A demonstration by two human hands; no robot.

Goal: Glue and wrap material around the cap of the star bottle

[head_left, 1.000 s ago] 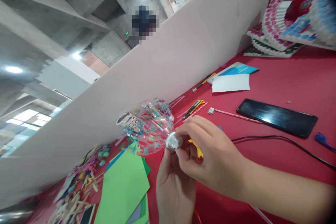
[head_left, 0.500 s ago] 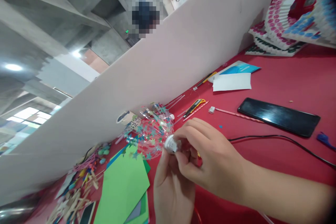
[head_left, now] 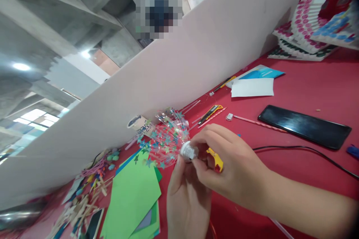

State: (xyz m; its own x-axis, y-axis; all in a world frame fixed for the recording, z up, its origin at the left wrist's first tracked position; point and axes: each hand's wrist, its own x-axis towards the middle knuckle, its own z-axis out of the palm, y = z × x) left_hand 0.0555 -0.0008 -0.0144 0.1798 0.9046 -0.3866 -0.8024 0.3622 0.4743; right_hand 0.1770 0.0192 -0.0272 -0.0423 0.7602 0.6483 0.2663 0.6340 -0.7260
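- A black phone [head_left: 304, 126] lies on the red tabletop [head_left: 314, 86], a dark cable [head_left: 297, 146] curving nearby.
- A white paper slip [head_left: 252, 88] overlaps a blue-and-white packet [head_left: 262, 72].
- A yellow-and-black cutter [head_left: 209, 115] lies beside a pink straw [head_left: 215, 115].
- Green paper sheets [head_left: 134, 194] rest near wooden sticks [head_left: 80, 209].
- Pink-and-white craft pieces [head_left: 301, 22] sit beside the pale partition [head_left: 218, 44].

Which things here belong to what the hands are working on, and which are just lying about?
In the work:
left hand and right hand, both gripping the silver wrapped end
clear strips with coloured stars, fanning from that end

Apparently just lying about:
black phone
green paper
white paper
black cable
cutter nearer the hands
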